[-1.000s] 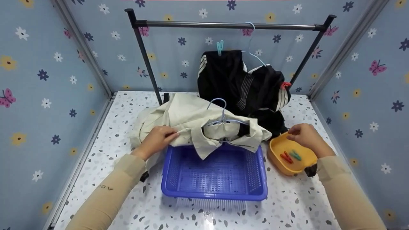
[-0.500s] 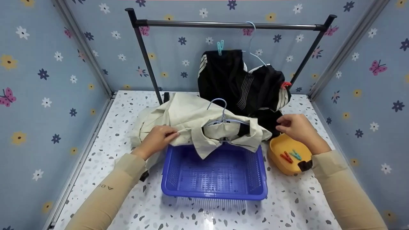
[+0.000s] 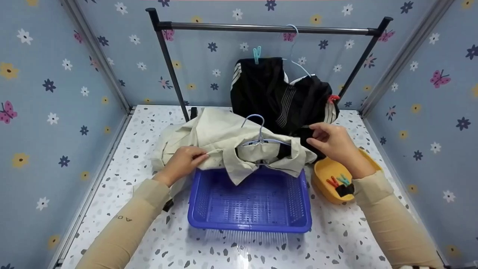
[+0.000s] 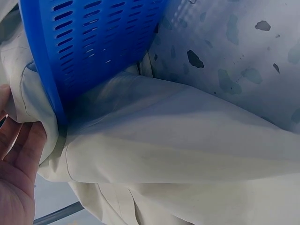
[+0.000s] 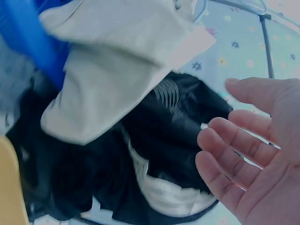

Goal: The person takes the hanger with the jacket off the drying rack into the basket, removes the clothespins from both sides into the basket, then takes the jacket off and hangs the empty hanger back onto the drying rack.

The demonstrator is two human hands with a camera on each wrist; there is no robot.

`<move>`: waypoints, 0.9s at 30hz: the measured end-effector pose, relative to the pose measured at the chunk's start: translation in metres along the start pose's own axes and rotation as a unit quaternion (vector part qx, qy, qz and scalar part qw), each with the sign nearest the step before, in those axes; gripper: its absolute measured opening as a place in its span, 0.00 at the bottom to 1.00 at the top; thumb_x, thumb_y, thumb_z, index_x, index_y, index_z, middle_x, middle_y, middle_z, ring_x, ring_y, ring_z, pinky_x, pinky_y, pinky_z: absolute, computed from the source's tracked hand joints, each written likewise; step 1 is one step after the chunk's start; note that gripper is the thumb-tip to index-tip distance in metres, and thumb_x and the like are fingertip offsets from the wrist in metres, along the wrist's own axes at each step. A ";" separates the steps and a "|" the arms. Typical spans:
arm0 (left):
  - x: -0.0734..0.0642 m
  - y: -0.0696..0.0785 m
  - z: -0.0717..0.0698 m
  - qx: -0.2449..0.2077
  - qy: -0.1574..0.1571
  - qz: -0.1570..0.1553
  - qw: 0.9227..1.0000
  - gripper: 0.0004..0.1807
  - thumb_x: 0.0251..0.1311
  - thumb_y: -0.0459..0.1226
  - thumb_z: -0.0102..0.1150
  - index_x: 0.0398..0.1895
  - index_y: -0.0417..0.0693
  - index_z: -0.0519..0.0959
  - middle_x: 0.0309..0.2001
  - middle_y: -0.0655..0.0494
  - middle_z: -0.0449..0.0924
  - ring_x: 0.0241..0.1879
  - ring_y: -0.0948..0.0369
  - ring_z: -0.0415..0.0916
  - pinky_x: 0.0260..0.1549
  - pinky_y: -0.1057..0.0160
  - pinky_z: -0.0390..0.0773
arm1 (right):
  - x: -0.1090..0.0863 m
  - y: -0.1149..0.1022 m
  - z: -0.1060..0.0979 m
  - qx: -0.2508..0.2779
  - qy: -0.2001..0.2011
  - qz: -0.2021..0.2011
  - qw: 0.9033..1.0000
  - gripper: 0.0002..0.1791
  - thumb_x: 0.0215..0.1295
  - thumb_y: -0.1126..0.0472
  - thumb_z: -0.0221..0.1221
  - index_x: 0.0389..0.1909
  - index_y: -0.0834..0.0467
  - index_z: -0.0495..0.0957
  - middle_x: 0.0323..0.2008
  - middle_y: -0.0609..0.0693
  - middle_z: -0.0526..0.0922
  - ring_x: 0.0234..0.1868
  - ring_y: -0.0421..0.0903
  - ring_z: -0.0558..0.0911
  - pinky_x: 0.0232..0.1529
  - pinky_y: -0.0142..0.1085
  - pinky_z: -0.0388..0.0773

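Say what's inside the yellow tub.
A red clothespin and a teal clothespin lie in the yellow tub. The right wrist and a black object cover part; anything beneath them is hidden.

bright scene; glare on tabletop [image 3: 244, 256]; right wrist view soft.

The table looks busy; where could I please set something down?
Bare table: in front of the basket, between the sleeves, and along the left wall. Crowded: behind the basket, shirt and black garment; to its right, the bowl.
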State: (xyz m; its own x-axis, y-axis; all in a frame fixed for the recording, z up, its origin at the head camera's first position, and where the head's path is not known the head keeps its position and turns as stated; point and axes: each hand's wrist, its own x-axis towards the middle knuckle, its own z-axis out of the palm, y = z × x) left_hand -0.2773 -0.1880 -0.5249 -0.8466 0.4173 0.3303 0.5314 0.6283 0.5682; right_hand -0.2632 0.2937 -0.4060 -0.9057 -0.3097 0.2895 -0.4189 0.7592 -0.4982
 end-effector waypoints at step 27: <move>-0.001 0.000 0.001 0.006 -0.002 0.001 1.000 0.08 0.78 0.37 0.68 0.45 0.42 0.93 0.43 0.47 0.95 0.44 0.49 0.90 0.51 0.43 0.87 | 0.038 -0.064 0.077 0.096 -0.010 -0.125 0.987 0.22 0.76 0.68 0.69 0.66 0.72 0.80 0.51 0.68 0.91 0.52 0.64 0.94 0.58 0.58 0.91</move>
State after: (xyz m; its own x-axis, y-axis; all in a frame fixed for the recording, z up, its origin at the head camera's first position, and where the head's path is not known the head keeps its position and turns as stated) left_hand -0.2763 -0.1881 -0.5257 -0.8451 0.4216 0.3288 0.5340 0.6350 0.5583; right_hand -0.2758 0.1894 -0.4258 -0.7733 -0.4853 0.4080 -0.6318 0.5356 -0.5604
